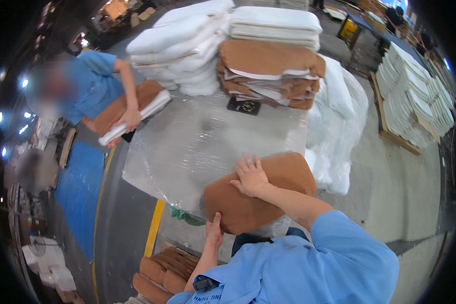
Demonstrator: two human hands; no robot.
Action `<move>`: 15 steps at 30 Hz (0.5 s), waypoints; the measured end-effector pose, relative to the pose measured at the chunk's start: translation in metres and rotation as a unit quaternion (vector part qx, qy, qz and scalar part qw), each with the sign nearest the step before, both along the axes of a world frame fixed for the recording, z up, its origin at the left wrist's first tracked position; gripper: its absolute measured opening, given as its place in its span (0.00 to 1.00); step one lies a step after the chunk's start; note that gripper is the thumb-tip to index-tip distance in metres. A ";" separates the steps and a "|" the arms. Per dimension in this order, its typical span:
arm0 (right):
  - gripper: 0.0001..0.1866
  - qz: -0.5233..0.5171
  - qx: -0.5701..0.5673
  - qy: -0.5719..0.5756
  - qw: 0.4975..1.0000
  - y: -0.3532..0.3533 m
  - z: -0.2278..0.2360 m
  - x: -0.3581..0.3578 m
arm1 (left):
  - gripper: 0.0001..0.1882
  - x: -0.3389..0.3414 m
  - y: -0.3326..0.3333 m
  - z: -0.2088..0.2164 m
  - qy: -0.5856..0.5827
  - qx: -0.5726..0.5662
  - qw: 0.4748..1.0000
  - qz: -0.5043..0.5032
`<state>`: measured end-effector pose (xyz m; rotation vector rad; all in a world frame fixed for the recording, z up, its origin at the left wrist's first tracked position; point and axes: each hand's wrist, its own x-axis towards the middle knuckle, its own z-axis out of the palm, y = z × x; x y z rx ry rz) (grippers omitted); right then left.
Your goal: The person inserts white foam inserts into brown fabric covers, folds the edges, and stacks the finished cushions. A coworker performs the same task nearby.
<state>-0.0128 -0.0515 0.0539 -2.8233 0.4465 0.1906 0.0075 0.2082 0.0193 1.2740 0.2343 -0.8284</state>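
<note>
Grey concrete floor [405, 202] fills the right side of the frame — a workshop hall. Lower left: blue floor strip [78, 192] w/ a yellow line [154, 228] beside it. Centre: big work table [202, 147] wrapped in clear plastic. Right edge: wooden pallet [390, 134] stacked w/ white pads. Far left rim — a row of bright lamps [0, 119]. A white fan [38, 247] at bottom left.
</note>
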 end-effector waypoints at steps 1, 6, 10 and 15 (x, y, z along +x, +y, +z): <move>0.42 0.018 -0.007 -0.009 1.000 0.010 -0.001 -0.007 | 0.34 -0.003 0.000 0.001 -0.005 0.010 1.000 -0.004; 0.41 0.156 0.070 -0.087 0.981 0.038 -0.007 -0.064 | 0.35 0.021 0.006 0.025 -0.169 0.250 0.942 -0.147; 0.38 0.145 0.103 0.000 0.984 -0.017 0.015 -0.095 | 0.35 0.035 -0.034 0.050 -0.538 0.479 0.652 -0.236; 0.37 -0.012 -0.055 -0.085 0.995 -0.060 0.012 -0.136 | 0.37 0.011 -0.082 0.036 -0.662 0.473 0.487 -0.318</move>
